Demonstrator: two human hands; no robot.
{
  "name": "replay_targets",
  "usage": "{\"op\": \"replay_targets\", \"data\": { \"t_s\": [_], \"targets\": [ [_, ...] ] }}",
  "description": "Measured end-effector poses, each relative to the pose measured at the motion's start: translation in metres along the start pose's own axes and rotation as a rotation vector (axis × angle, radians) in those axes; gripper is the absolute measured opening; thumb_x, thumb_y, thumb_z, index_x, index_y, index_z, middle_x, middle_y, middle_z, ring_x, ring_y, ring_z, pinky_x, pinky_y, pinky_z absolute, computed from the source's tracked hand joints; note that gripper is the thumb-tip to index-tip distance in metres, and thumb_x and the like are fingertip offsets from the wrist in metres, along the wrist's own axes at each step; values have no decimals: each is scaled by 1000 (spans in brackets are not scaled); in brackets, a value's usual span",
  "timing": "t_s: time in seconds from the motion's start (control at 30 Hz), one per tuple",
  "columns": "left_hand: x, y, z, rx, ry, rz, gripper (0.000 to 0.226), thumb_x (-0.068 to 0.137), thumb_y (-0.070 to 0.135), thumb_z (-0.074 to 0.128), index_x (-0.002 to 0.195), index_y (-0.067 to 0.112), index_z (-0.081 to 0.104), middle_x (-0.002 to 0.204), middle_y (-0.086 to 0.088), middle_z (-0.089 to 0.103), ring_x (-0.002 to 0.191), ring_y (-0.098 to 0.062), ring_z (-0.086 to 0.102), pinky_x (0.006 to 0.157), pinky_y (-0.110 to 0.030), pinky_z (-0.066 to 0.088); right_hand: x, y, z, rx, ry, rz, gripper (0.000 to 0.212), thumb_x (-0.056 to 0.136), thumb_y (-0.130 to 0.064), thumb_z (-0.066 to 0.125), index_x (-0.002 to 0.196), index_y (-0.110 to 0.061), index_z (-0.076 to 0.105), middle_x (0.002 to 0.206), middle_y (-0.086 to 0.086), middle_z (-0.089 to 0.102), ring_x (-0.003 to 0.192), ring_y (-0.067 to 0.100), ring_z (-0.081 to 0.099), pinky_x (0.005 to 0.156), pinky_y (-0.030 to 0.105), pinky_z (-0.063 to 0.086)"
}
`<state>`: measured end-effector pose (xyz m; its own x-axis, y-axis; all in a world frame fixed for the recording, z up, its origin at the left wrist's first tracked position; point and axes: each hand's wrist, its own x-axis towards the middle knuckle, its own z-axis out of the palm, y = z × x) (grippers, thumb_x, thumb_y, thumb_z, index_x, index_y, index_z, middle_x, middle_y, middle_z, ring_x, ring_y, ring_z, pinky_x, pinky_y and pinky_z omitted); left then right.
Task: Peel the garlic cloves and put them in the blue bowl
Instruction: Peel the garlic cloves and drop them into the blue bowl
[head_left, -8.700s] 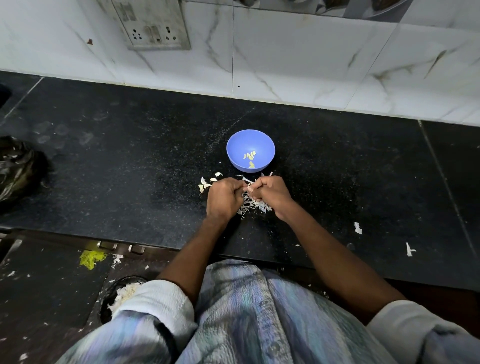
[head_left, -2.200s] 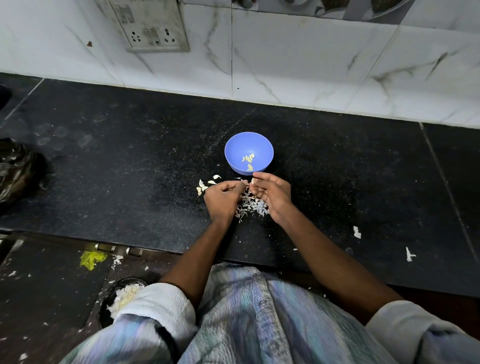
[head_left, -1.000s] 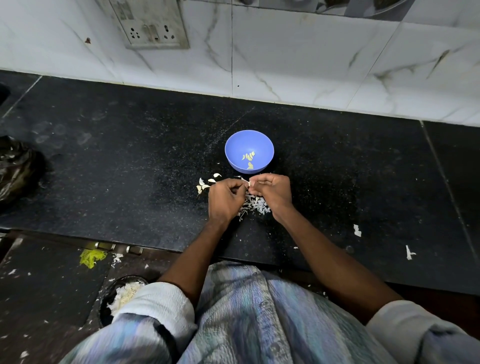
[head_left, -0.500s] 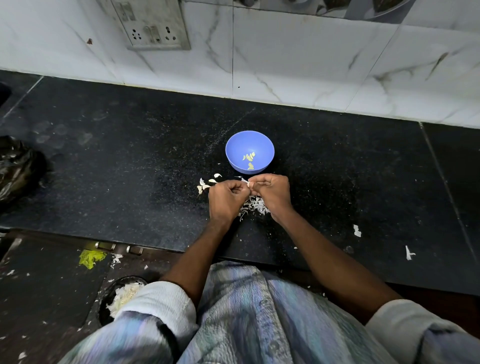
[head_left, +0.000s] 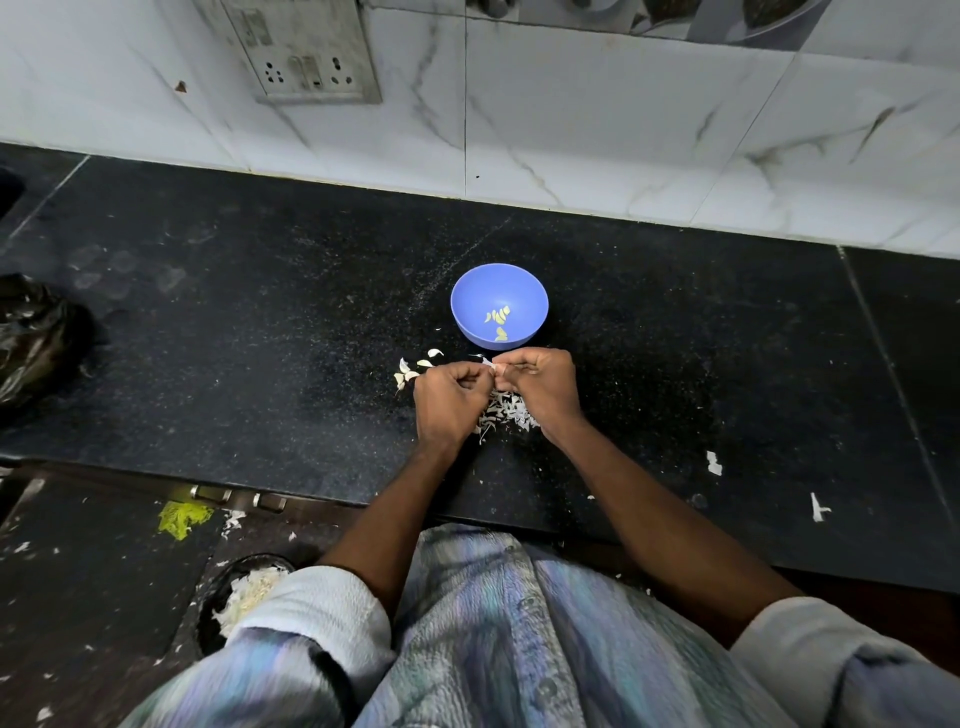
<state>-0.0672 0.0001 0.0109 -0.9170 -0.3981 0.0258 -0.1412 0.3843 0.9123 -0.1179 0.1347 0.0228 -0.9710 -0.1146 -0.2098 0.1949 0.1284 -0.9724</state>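
A clove (head_left: 489, 367) was pinched between both hands' (head_left: 448, 397) (head_left: 540, 382) curled fingers, just before the bowl (head_left: 467, 291).

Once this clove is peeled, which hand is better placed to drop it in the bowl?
Right, probably. The right hand sits directly below the bowl, nearly touching its near rim; the left hand is offset to the side. Both pinch the clove, so either could carry it.

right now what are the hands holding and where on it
Both hands pinch one small garlic clove between their fingertips, the left hand on its left end, the right hand on its right. Mostly hidden.
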Motion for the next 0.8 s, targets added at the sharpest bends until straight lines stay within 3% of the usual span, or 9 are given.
{"op": "replay_targets", "data": {
  "t_s": [0.27,0.43,0.63,0.8],
  "targets": [
    [-1,3,2,-8,-2,23,8,84,22,78,80,19,84,68,9,76,66,-19,74,63,-41,62,-4,-5,-1,95,23,51,12,87,9,73,98,4,76,81,15,78,75,22,78,68,26,60],
    [1,2,4,-67,-27,-1,7,90,15,79,88,15,85,77,11,79,72,-12,78,70,-41,65,-2,-2,-1,108,71,71,9,87,6,75,94,0,77,81,17,77,70,22,76,67,25,60],
    [0,4,4,-86,-12,-9,6,85,13,81,85,16,86,75,11,79,71,-18,78,68,-40,65,-2,-2,-1,91,66,85,10,88,6,74,97,3,76,81,15,78,75,23,77,69,27,61],
    [0,3,4,-50,1,24,8,83,11,80,81,17,85,72,9,77,63,-6,69,63,-35,62,-4,-6,-1,126,63,143,11,89,5,74,99,2,76,83,15,78,75,21,77,68,26,60]
  ]
}}
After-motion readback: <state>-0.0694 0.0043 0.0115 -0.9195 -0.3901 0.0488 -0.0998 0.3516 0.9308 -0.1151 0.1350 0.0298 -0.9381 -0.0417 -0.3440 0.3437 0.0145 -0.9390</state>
